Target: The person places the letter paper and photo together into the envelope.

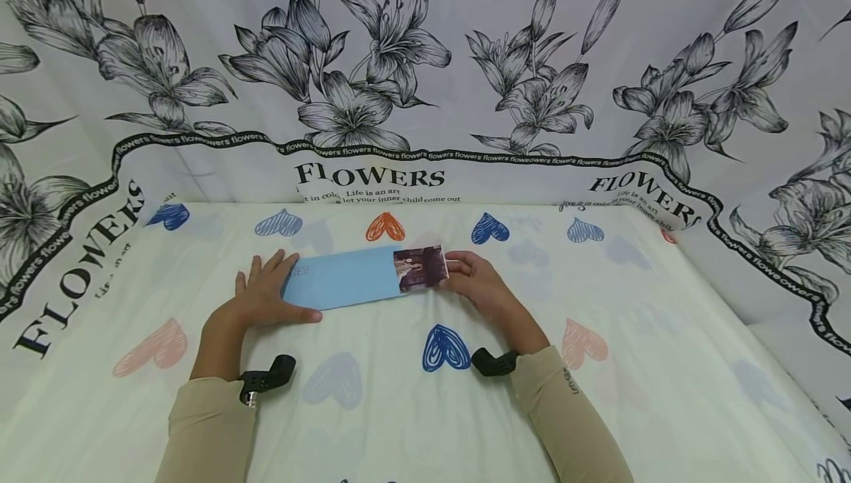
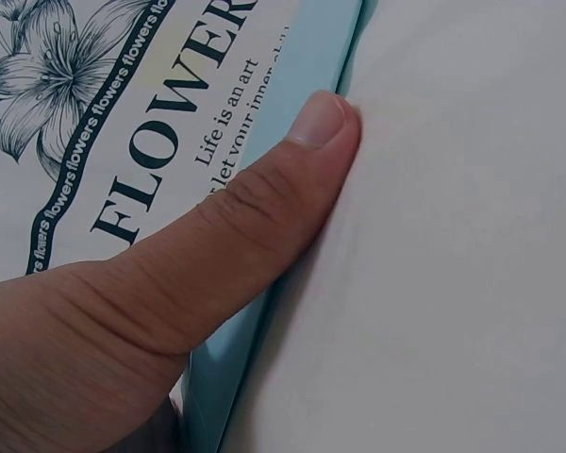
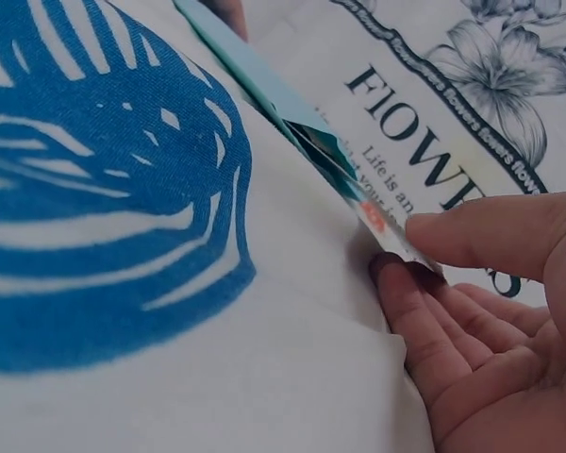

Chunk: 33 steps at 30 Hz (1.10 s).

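A light blue envelope [image 1: 346, 278] lies lengthwise on the cloth, with a dark-toned photo [image 1: 422, 269] sticking out of its right end. My left hand [image 1: 269, 298] rests at the envelope's left end, fingers spread and nearly straight. Its thumb [image 2: 274, 198] lies across the near long edge in the left wrist view. At the other end, my right hand [image 1: 482, 283] pinches the outer edge of the photo between thumb and fingers. In the right wrist view the photo [image 3: 387, 226] is seen nearly edge-on, running into the envelope's opening [image 3: 316, 142].
A white cloth [image 1: 392, 409] printed with blue, red and pink hearts covers the table. Behind it hangs a white curtain [image 1: 459, 84] with black flower drawings and lettering. Black devices are strapped to the left wrist [image 1: 266, 376] and right wrist [image 1: 495, 362].
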{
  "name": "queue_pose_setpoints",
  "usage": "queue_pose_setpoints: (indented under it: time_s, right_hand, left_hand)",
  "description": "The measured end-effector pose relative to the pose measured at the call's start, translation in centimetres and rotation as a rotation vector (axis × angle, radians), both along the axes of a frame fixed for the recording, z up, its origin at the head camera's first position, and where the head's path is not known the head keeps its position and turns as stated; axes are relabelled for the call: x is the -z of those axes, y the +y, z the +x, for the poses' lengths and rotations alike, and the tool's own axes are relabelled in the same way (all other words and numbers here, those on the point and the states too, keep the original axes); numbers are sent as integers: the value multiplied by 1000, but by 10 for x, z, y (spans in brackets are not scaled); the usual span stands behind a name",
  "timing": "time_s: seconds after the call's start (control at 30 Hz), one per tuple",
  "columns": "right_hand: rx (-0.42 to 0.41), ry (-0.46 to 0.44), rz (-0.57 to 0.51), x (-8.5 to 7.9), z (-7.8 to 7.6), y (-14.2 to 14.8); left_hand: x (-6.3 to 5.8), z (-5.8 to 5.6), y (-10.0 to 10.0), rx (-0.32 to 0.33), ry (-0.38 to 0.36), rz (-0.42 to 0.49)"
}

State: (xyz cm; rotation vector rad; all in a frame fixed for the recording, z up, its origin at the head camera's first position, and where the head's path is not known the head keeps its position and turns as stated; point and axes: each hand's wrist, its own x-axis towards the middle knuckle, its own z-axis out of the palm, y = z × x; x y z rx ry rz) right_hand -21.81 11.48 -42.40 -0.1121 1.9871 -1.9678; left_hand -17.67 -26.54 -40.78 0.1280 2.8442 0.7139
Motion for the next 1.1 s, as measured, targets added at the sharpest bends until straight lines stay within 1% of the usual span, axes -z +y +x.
queue_pose_setpoints:
  time_s: [0.17,0.27,0.37,0.47,0.7,1.0,1.1]
  right_hand:
    - [-82,23,-19,-2,0,1]
    - [-107,48,5,-1,0,1]
    - [-120,93,54,-2,0,1]
    - [-112,129,114,-1,0,-1]
    - [-75,155,195,2,-1,-5]
    - [-38,195,321,-4,4,-13]
    - [-24,204,346,-4,4,-15]
  left_hand:
    - [0,0,0,3,6,-5]
    - [1,-1,0,4,6,-8]
    - [1,-1,-1,4,6,-10]
    - [2,0,-1,4,5,-11]
    - [1,0,-1,3,1,0]
    - [1,-1,-1,5,-5,0]
    - [0,-1,-1,4,-7,2]
